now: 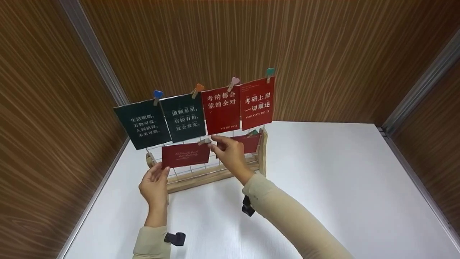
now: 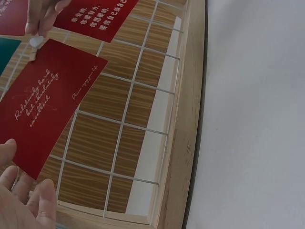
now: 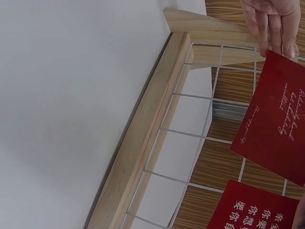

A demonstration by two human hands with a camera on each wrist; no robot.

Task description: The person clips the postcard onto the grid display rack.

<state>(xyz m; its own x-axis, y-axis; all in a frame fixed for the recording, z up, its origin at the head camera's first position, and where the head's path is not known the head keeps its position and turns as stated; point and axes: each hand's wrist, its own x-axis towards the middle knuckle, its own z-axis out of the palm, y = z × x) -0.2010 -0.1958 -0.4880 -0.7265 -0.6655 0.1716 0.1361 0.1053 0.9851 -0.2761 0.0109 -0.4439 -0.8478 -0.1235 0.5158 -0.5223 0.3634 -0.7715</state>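
On a wire-grid stand, a red card (image 1: 185,154) with pale script lies in the lower row. My left hand (image 1: 155,185) holds this card at its lower left corner, thumb and fingers about the edge. At the card's upper right, my right hand (image 1: 230,154) pinches a small wooden clothespin (image 2: 33,53) topped with a white heart. To the right, another red card (image 1: 249,143) hangs from a green-topped clip, partly hidden behind the right hand. The left wrist view shows the script card's face (image 2: 52,95) and white lettering on the neighbouring card (image 2: 97,16).
Above hang two dark green cards (image 1: 143,124) (image 1: 184,118) and two red cards (image 1: 222,111) (image 1: 257,104), each under a heart-topped clip. The stand's wooden base (image 1: 201,178) rests on a white table (image 1: 323,180). Wood-patterned panels (image 1: 323,61) enclose the table.
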